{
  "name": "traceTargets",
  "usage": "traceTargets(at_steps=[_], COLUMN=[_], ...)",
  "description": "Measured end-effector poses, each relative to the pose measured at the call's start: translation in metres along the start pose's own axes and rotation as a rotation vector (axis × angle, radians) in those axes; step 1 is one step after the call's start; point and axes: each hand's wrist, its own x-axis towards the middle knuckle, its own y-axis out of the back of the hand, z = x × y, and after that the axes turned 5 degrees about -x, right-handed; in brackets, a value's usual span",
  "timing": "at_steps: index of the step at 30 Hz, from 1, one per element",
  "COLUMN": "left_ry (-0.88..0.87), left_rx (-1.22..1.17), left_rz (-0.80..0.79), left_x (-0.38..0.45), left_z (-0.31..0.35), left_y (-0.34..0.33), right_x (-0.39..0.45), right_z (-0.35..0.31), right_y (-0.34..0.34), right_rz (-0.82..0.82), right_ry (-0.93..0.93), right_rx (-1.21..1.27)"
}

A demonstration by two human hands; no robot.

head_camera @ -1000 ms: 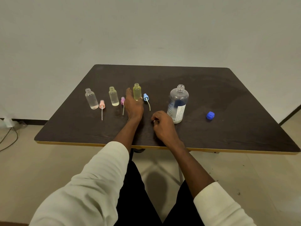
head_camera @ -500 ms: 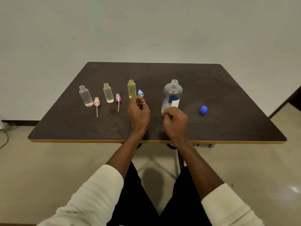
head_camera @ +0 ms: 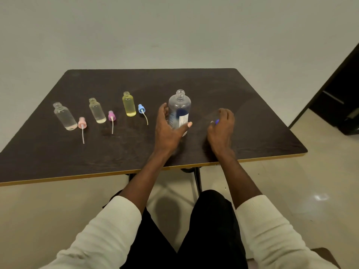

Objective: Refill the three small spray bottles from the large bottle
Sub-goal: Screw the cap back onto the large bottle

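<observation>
Both fingers [head_camera: 165,111] flank large bottle [head_camera: 179,109], spread.

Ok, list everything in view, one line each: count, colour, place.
table: 1, dark brown with a light edge, centre of view
large bottle: 1, clear with a white label, uncapped, upright on the table right of centre
small bottles: 3, uncapped, in a row on the table's left: clear, clear, yellow
spray tops: 3, each lying right of a small bottle: pink, purple, blue
blue cap: 1, at the right hand's fingertips, mostly hidden
wall: 1, off-white, behind the table
floor: pale, glossy
doorway: 1, dark, far right
left hand: 1, spread around the large bottle
right hand: 1, curled over the blue cap
sleeves: 2, white
</observation>
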Motion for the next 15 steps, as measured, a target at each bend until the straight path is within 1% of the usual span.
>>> traceTargets(at_steps=[3,9,15], left_ry=[0.047,0.084,0.107], left_rx=[0.013,0.064,0.063], left_rz=[-0.002,-0.078,-0.069], left_x=[0.0011,0.0006,-0.0007], left_z=[-0.0023,-0.0018,0.0005], left_y=[0.0024,0.005,0.0058], right_x=[0.0,-0.0001,0.0], right_z=[-0.0011,0.0016,0.0021], right_y=[-0.0009,-0.001,0.0005], right_rz=[-0.05,-0.062,-0.101], right_ry=[-0.011,-0.044,-0.092], right_rx=[-0.036,-0.041,-0.008])
